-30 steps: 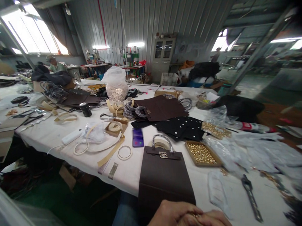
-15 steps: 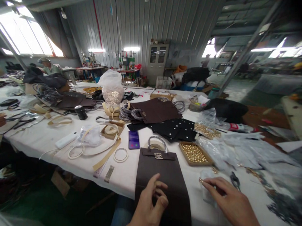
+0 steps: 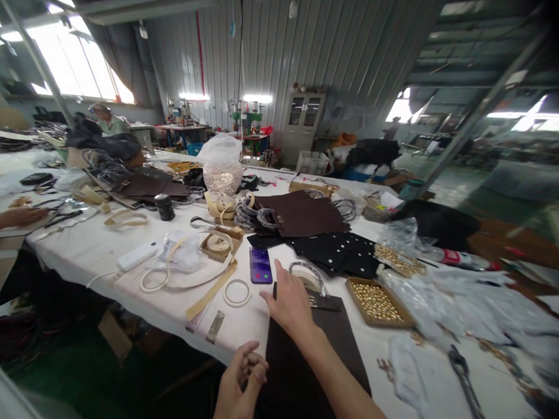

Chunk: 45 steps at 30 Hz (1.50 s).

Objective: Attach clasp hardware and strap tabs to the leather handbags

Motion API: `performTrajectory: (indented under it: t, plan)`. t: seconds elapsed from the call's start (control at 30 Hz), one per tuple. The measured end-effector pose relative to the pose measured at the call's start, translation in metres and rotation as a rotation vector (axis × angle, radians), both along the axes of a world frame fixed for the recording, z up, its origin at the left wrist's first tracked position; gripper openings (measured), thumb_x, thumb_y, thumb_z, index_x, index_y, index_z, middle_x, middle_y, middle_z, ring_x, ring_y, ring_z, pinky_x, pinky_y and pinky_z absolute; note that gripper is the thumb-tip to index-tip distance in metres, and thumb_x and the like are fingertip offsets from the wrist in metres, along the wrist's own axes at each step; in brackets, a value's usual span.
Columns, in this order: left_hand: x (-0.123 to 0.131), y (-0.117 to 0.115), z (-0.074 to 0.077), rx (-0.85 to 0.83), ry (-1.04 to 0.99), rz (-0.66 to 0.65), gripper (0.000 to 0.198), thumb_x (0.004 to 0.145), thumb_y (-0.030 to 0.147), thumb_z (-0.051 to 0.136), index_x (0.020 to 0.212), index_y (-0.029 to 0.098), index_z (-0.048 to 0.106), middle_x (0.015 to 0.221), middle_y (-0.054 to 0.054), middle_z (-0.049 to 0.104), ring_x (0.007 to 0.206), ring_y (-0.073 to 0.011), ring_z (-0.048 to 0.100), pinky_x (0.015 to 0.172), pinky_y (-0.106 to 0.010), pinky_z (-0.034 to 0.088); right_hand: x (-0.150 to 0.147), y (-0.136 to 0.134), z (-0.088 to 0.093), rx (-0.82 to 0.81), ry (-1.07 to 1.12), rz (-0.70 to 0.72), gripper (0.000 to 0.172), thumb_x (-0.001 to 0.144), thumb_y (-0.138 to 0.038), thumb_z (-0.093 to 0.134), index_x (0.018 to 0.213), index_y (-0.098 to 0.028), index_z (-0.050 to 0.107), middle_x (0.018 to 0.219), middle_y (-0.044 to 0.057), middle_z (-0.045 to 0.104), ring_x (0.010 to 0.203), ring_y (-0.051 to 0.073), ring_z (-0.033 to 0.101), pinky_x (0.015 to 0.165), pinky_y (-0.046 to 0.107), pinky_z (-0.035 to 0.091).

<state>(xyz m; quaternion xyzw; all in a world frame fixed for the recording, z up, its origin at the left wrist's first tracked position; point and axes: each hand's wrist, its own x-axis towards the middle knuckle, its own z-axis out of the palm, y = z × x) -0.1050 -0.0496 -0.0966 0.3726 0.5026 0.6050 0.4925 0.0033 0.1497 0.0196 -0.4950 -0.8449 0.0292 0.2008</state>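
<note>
A dark brown bag panel [image 3: 332, 349] with a looped handle [image 3: 307, 271] lies at the table's front edge. My right hand [image 3: 290, 301] reaches over its upper left corner, fingers apart and holding nothing, close to a phone [image 3: 261, 266] with a lit screen. Lower down, my left hand [image 3: 243, 381] hovers at the panel's left side with its fingers loosely curled and apart, nothing in them. Small gold metal pieces [image 3: 385, 368] lie to the right of the panel.
A box of gold studs [image 3: 376, 301] stands right of the panel, near clear plastic bags and black pliers [image 3: 463, 374]. Tape rolls [image 3: 237, 293], black studded pieces [image 3: 337, 251] and brown panels [image 3: 302, 211] lie around. Another person's hand [image 3: 25, 217] is at far left.
My right hand has let go of a small gold piece and moved left and forward toward the phone. My left hand has drawn left, off the panel. The view has shifted slightly left.
</note>
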Motion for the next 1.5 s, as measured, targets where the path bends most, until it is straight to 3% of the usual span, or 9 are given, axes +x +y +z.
performTrajectory:
  t: [0.2, 0.4, 0.6, 0.8, 0.93, 1.03, 1.13, 1.3, 1.5]
  plan:
    - [-0.040, -0.029, 0.017, -0.070, -0.001, 0.261, 0.068, 0.090, 0.075, 0.081, 0.127, 0.018, 0.078, 0.087, -0.008, 0.076, 0.080, -0.0244, 0.071, 0.081, -0.036, 0.057, -0.077, 0.059, -0.020, -0.219, -0.191, -0.242, 0.111, 0.102, -0.067, 0.071, 0.173, 0.004, 0.023, 0.127, 0.031, 0.074, 0.120, 0.044, 0.071, 0.110, 0.053, 0.045]
    - [-0.065, -0.047, 0.034, -0.138, -0.024, 0.345, 0.070, 0.081, 0.081, 0.085, 0.112, 0.018, 0.083, 0.079, -0.006, 0.073, 0.076, -0.0239, 0.069, 0.076, -0.035, 0.058, -0.103, 0.064, -0.033, -0.243, -0.132, -0.314, 0.107, 0.101, -0.050, 0.072, 0.173, 0.005, 0.015, 0.145, 0.037, 0.063, 0.135, 0.045, 0.062, 0.108, 0.052, 0.049]
    - [-0.062, -0.040, 0.037, -0.083, -0.043, 0.308, 0.067, 0.083, 0.077, 0.086, 0.113, 0.017, 0.081, 0.080, -0.006, 0.073, 0.079, -0.0234, 0.069, 0.077, -0.033, 0.057, -0.101, 0.074, -0.015, -0.309, -0.121, -0.318, 0.102, 0.086, -0.029, 0.079, 0.166, 0.010, 0.028, 0.133, 0.034, 0.071, 0.130, 0.042, 0.067, 0.102, 0.045, 0.054]
    - [-0.055, -0.028, 0.037, -0.025, -0.059, 0.285, 0.066, 0.088, 0.075, 0.084, 0.117, 0.015, 0.080, 0.083, -0.008, 0.075, 0.080, -0.0231, 0.071, 0.078, -0.033, 0.057, -0.091, 0.071, 0.016, -0.323, -0.140, -0.318, 0.079, 0.079, -0.039, 0.083, 0.144, 0.000, 0.058, 0.122, 0.027, 0.076, 0.120, 0.043, 0.074, 0.095, 0.045, 0.057]
    - [-0.053, -0.018, 0.046, 0.009, -0.106, 0.218, 0.063, 0.094, 0.071, 0.081, 0.122, 0.014, 0.079, 0.091, -0.012, 0.079, 0.083, -0.0230, 0.073, 0.078, -0.033, 0.057, -0.071, 0.035, 0.046, -0.280, -0.076, -0.318, 0.080, 0.086, -0.052, 0.077, 0.148, -0.006, 0.055, 0.120, 0.024, 0.077, 0.118, 0.042, 0.075, 0.095, 0.047, 0.057]
    - [-0.050, -0.009, 0.061, 0.043, -0.215, 0.174, 0.067, 0.097, 0.071, 0.077, 0.127, 0.011, 0.078, 0.107, -0.018, 0.081, 0.089, -0.0258, 0.075, 0.077, -0.036, 0.059, -0.048, -0.015, 0.067, -0.197, 0.024, -0.261, 0.099, 0.089, -0.059, 0.075, 0.166, -0.009, 0.040, 0.128, 0.023, 0.075, 0.120, 0.041, 0.074, 0.096, 0.047, 0.056]
    - [-0.038, 0.001, 0.085, 0.069, -0.403, 0.183, 0.068, 0.107, 0.070, 0.063, 0.141, 0.012, 0.075, 0.133, -0.023, 0.078, 0.111, -0.0312, 0.077, 0.093, -0.043, 0.062, -0.028, -0.071, 0.082, -0.113, 0.131, -0.164, 0.104, 0.090, -0.058, 0.076, 0.174, -0.013, 0.032, 0.137, 0.020, 0.073, 0.123, 0.040, 0.073, 0.094, 0.045, 0.058]
    - [-0.007, 0.015, 0.122, 0.121, -0.716, 0.073, 0.070, 0.112, 0.068, 0.054, 0.155, 0.015, 0.068, 0.152, -0.019, 0.072, 0.146, -0.0358, 0.065, 0.128, -0.051, 0.049, -0.006, -0.137, 0.085, -0.131, 0.261, -0.088, 0.106, 0.088, -0.056, 0.079, 0.176, -0.019, 0.031, 0.138, 0.016, 0.074, 0.122, 0.038, 0.074, 0.093, 0.048, 0.063]
    - [0.027, 0.011, 0.130, 0.039, -0.930, -0.055, 0.080, 0.110, 0.073, 0.054, 0.151, 0.006, 0.069, 0.140, -0.022, 0.078, 0.144, -0.0392, 0.068, 0.131, -0.054, 0.047, 0.014, -0.166, 0.075, -0.137, 0.355, -0.130, 0.109, 0.089, -0.056, 0.079, 0.178, -0.018, 0.029, 0.144, 0.019, 0.071, 0.124, 0.041, 0.073, 0.094, 0.052, 0.066]
